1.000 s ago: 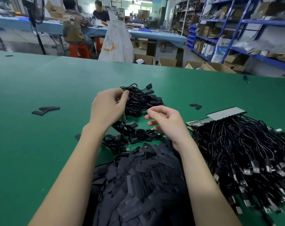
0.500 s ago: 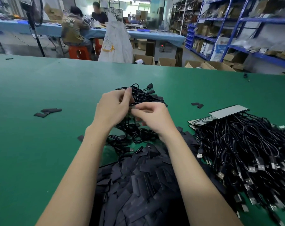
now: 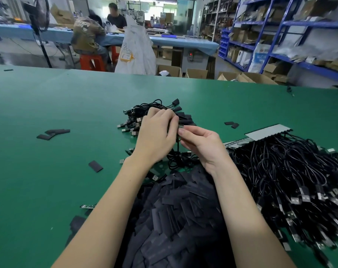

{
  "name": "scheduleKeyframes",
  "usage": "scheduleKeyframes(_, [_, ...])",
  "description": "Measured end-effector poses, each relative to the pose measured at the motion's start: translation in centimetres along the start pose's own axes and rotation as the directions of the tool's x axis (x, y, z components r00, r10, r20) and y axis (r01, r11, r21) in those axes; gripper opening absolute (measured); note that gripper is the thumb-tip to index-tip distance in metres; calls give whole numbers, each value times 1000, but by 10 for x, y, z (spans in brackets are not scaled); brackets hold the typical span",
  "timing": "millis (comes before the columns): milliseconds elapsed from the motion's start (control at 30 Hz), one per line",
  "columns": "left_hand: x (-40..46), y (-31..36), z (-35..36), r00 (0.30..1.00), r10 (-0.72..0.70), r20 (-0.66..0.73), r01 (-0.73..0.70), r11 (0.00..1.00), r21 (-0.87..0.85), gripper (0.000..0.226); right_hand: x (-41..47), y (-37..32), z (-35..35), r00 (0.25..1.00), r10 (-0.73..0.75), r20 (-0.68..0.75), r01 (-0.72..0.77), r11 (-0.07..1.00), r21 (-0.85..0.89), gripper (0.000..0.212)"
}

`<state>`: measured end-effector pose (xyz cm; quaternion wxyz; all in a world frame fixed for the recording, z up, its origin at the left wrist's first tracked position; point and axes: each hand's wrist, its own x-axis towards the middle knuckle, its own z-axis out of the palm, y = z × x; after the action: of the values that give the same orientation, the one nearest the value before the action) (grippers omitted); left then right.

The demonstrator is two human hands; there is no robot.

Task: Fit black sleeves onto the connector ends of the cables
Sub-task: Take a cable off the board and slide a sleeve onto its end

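My left hand (image 3: 156, 136) and my right hand (image 3: 201, 144) meet above the green table (image 3: 67, 105), fingertips together around a small connector end (image 3: 180, 128) of a black cable that hangs down between them. Both hands pinch it; whether a sleeve is on it is hidden by the fingers. Behind the hands lies a pile of cables with black sleeves on their ends (image 3: 164, 115). A heap of loose flat black sleeves (image 3: 176, 215) lies between my forearms. A big pile of bare-ended black cables (image 3: 292, 171) lies at the right.
Stray sleeves lie at the left (image 3: 53, 133), near my left wrist (image 3: 95, 166) and at the right (image 3: 232, 124). A grey card (image 3: 268, 131) sits behind the cable pile. Beyond the table's far edge are cardboard boxes, a white bag, seated people and blue shelving.
My right hand moved left and up to meet my left hand at the connector. The camera view shifted closer and slightly lower over the piles.
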<state>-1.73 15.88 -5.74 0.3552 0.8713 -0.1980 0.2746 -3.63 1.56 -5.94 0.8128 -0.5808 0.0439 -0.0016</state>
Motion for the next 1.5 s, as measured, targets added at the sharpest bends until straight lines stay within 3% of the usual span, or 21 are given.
scheduleKeyframes(233, [-5,0,5,1000,-4,-16,3,1000,-19,25,-3,-3,-4,996,59,72,-62,997,52,14])
scheduleKeyframes(700, [-4,-4,3,993,-59,98,69,992,-105,27,-5,-1,-3,988,124,94,-128,991,31,16])
scheduleKeyframes(867, [-5,-4,0,978,-124,166,162,956,-245,38,-6,-2,0,985,104,139,-120,987,109,8])
scheduleKeyframes(967, [-1,-11,-7,981,-130,147,157,969,-192,39,-9,-15,-6,988,54,147,-67,994,83,9])
scheduleKeyframes(1067, [3,-21,-12,974,-138,177,146,989,-35,33,-9,-32,-14,997,-13,82,1,990,143,16])
scheduleKeyframes(1267, [3,-22,-18,848,-241,472,230,970,81,28,-12,-36,-14,998,-10,-59,14,997,79,22])
scheduleKeyframes(1333, [6,-16,-22,874,-202,442,193,979,67,26,-11,-34,-12,997,-1,-82,4,999,37,19])
scheduleKeyframes(1433, [10,-3,-25,968,-73,239,53,995,90,17,-9,-31,-7,997,-19,-79,18,1000,-21,14])
scheduleKeyframes(1500, [12,6,-26,994,46,103,-53,996,69,16,-7,-28,-4,997,-38,-72,34,998,-53,14])
